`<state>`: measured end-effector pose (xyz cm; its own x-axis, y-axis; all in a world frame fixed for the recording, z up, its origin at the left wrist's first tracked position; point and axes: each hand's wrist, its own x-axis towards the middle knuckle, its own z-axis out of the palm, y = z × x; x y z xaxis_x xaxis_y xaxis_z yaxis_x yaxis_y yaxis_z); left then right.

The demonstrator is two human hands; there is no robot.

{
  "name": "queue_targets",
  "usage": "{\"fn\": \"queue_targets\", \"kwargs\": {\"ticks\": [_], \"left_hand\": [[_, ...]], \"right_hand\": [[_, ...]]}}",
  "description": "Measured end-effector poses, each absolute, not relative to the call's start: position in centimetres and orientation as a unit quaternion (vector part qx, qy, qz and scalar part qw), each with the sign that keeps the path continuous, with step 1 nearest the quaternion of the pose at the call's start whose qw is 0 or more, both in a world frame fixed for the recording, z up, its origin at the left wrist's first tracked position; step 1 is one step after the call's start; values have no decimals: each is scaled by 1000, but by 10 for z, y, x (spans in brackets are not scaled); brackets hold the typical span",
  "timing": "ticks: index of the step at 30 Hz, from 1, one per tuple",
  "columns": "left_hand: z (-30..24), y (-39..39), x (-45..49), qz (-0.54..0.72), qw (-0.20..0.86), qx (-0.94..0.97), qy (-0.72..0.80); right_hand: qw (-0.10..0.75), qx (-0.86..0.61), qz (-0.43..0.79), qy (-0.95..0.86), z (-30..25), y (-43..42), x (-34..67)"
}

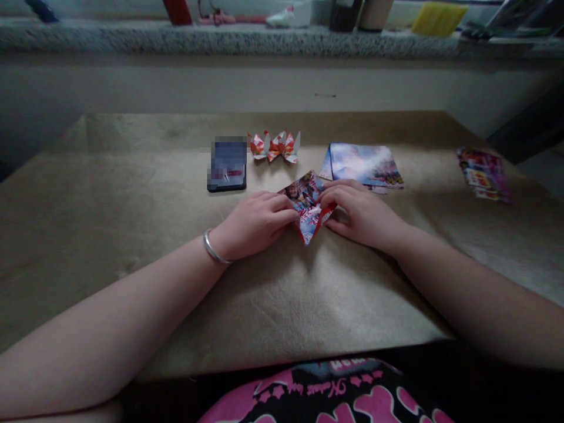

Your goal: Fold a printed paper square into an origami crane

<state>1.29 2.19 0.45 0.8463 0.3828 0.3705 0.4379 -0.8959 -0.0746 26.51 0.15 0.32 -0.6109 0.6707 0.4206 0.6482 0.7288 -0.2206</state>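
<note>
A partly folded sheet of printed paper [307, 200], with a colourful picture and red edges, is between my two hands over the table. One pointed corner of it faces me, and a fold stands up on the right. My left hand [263, 220], with a silver bangle at the wrist, grips the paper's left side between thumb and fingers. On the other side, my right hand [359, 211] pinches the raised right part. Some fingertips are hidden by the paper. Just beyond it stand small folded paper cranes [275, 147] in red, orange and white.
A dark phone [228, 164] lies left of the cranes. Glossy printed sheets [368, 164] are stacked behind my right hand. Another printed packet [482, 174] rests at the far right of the table [132, 235]. A stone windowsill [247, 40] behind holds several items, including a yellow block [439, 19].
</note>
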Motion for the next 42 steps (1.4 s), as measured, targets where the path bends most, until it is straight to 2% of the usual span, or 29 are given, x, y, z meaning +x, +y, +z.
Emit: {"fn": "queue_targets", "kwargs": {"ticks": [7,16,27,35,42], "left_hand": [[8,23,8,-167,120,-956,-209],[6,16,12,-190,-8,-965,-180],[5,16,17,-149,-102,-962,-207],[4,15,17,-139,-75,-968,-196],[4,14,17,-137,-48,-971,-189]], "right_hand": [[236,-345,45,-907,6,0,267],[271,-339,86,-897,7,0,265],[305,-437,93,-841,-7,3,256],[306,-499,88,-806,-8,4,258],[274,-527,90,-800,-7,12,260]]}}
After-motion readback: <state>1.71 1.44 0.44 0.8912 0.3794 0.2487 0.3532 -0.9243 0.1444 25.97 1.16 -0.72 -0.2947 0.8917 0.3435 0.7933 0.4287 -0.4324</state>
